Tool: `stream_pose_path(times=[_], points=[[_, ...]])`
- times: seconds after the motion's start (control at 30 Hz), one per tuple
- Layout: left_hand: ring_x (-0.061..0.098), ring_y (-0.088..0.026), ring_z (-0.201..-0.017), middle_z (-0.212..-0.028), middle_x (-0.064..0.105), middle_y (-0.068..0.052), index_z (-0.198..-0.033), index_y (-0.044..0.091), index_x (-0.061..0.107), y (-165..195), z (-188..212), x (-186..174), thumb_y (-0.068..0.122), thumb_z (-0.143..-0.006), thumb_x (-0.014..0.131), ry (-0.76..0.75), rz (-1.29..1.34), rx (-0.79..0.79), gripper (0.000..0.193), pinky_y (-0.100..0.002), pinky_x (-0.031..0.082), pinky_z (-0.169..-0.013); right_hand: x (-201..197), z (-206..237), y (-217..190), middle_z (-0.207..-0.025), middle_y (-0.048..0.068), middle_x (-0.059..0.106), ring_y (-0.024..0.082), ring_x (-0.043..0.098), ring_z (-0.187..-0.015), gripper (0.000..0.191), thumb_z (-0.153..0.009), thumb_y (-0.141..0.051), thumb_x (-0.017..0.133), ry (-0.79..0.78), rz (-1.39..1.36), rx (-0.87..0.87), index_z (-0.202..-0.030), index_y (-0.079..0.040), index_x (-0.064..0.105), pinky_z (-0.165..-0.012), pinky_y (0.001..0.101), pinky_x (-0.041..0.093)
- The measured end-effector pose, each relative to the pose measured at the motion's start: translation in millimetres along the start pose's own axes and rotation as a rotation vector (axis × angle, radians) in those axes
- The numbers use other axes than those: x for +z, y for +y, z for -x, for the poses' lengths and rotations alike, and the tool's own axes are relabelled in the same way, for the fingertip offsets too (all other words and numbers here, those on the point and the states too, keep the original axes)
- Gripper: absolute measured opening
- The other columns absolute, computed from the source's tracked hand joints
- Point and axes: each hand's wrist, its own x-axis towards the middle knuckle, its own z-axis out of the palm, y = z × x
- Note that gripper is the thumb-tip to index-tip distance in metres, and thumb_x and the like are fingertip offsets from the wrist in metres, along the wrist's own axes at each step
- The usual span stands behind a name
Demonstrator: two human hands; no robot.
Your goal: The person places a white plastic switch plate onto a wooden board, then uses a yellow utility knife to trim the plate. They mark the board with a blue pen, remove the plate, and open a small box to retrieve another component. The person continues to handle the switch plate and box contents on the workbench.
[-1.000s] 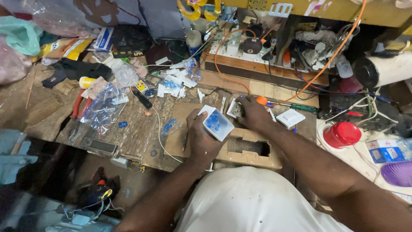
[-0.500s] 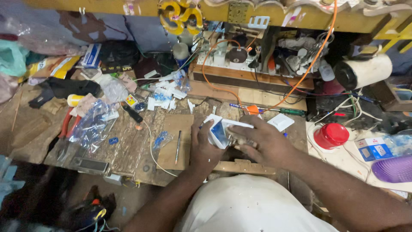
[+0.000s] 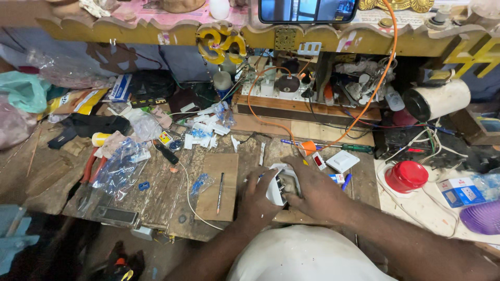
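On cluttered wooden worktop (image 3: pixel 156 192), near its front edge: left hand (image 3: pixel 259 200) and right hand (image 3: pixel 315 190) gripping white plug casing (image 3: pixel 277 188) together.

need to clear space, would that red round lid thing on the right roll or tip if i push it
The red lid sits flat and squat on the bench, so it would probably slide rather than tip. It looks like light plastic, likely easy to shove. White cables close beside it might snag it.
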Motion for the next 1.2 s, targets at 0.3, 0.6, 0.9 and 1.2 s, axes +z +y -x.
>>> stream_pose_path(times=[0.3, 0.6, 0.9, 1.2], points=[[0.059, -0.040, -0.119, -0.132, 0.053, -0.019, -0.139, 0.011, 0.051, 9.9, -1.2, -1.4, 0.013, -0.066, 0.093, -0.118, 0.163, -0.013, 0.084, -0.048, 0.054, -0.097, 1.1, 3.0, 16.1, -0.146, 0.028, 0.043, 0.042, 0.043, -0.139, 0.092, -0.079, -0.017, 0.076, -0.140, -0.095, 0.067, -0.154, -0.007, 0.023, -0.112, 0.0475, 0.040], [0.049, -0.041, -0.129, -0.140, 0.044, -0.028, -0.147, 0.001, 0.033, 5.0, -5.7, -2.8, 0.015, -0.062, 0.097, -0.187, 0.189, -0.042, 0.108, -0.049, 0.044, -0.105, 13.7, 12.0, 31.8, -0.115, 0.018, 0.071, 0.035, 0.071, -0.102, 0.092, -0.081, -0.004, 0.064, -0.067, -0.520, 0.415, -0.162, -0.021, 0.024, -0.086, 0.0425, 0.060], [0.060, -0.020, -0.126, -0.138, 0.057, -0.016, -0.155, 0.003, 0.032, -3.5, -1.7, 0.1, 0.016, -0.081, 0.083, -0.306, 0.666, -0.363, 0.091, -0.034, 0.052, -0.105, 29.9, 19.0, 57.8, -0.124, 0.013, 0.066, 0.021, 0.067, -0.104, 0.063, -0.091, -0.011, 0.063, -0.050, -0.990, 0.555, -0.149, -0.014, 0.040, -0.079, 0.0403, 0.060], [0.064, -0.014, -0.071, -0.090, 0.066, -0.006, -0.134, 0.005, 0.053, -28.8, 8.6, -5.9, 0.049, -0.096, 0.062, -0.499, 1.181, -0.880, 0.059, -0.031, 0.057, -0.065, 10.1, 38.4, 68.5, -0.156, 0.022, 0.039, 0.036, 0.038, -0.147, 0.053, -0.089, -0.024, 0.075, 0.080, -0.320, -0.094, -0.138, -0.010, 0.062, -0.117, 0.0511, 0.032]])
